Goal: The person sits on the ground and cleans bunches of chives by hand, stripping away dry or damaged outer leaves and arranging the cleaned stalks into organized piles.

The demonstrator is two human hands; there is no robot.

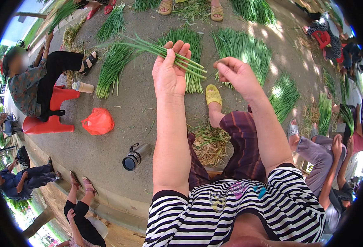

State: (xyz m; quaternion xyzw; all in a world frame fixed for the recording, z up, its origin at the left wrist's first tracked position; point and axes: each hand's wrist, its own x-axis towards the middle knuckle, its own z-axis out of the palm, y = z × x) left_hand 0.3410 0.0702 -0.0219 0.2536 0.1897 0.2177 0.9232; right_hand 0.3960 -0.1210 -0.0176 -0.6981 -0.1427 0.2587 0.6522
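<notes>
My left hand [171,72] is palm up, its thumb pressing a few green garlic chive stalks [190,63] against the fingers. Their pale cut ends point right and the long leaves trail off to the left. To the right of those ends is my right hand [237,74], thumb and fingertips pinched together; I can make out nothing between them. On the ground beneath my left hand lies a pile of garlic chives [194,46]. A broader chive pile [243,51] spreads out beyond my right hand.
Dry trimmings [213,145] lie between my legs. Left of me are a steel flask [137,156], a red plastic bag [98,121], a milky bottle [83,87] and a person on a red stool [50,125]. More chives [113,69] lie on the pavement. Another person's hands [337,145] work at right.
</notes>
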